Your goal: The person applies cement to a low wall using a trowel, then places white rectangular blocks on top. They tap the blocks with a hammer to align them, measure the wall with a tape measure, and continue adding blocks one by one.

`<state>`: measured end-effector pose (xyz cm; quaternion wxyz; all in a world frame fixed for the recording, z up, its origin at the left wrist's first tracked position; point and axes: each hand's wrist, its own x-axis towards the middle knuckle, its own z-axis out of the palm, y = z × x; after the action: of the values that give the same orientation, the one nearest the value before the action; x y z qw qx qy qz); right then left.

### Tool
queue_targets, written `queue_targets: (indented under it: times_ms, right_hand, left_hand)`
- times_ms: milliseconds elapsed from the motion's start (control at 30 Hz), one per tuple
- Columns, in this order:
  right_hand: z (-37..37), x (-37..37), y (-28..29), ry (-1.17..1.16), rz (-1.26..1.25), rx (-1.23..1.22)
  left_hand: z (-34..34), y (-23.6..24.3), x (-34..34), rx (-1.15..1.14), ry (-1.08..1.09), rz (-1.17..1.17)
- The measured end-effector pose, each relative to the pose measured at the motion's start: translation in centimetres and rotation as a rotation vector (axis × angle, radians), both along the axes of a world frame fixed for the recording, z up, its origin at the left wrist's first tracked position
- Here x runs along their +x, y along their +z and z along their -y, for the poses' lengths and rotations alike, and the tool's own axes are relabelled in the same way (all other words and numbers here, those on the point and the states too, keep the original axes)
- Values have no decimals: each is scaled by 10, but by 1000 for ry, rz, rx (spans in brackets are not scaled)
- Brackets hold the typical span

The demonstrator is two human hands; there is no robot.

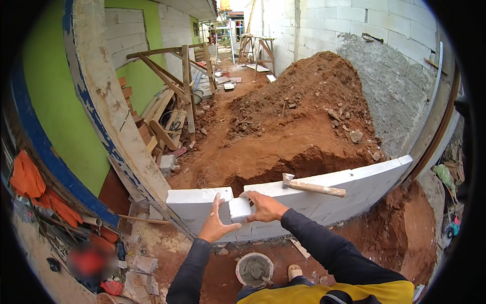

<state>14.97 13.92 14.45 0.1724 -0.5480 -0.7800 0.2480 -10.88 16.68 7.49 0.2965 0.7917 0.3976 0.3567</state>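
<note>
A small white lightweight-concrete block (240, 208) sits at the gap in the top course of a low white block wall (329, 202). My right hand (265, 206) grips its right side, fingers above and thumb below. To the left, my left hand (216, 223) is open, thumb and fingers spread, close to the small block and in front of the neighbouring wall block (198, 195). Whether its fingertips touch either one I cannot tell. A wooden-handled hammer (318, 189) lies on top of the wall, right of my right hand.
Below the wall stands a bucket of grey mortar (254, 269) with a tool handle in it. Beyond rises a large soil heap (304, 106). A peeling post (119, 116) meets the wall's left end; a wooden trestle (187, 83) and planks stand behind. Orange cloth (30, 177) hangs far left.
</note>
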Motion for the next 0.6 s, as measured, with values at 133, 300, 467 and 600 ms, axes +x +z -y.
queue_targets:
  times_ms: [133,300,467,600]
  right_hand:
    - [-1,-3,-4,-37,34,-55]
    - [5,-2,-6,-15,6,-127]
    - [11,-1,-13,-10,27,-194]
    - [19,2,-33,-4,19,-163]
  left_hand:
    - [41,-43,-45,-228,94,81]
    - [132,-157,-112,-903,354,87]
    - [227,-255,-167,-1317,547,-1]
    - [248,-295,-178,-1326,499,-39]
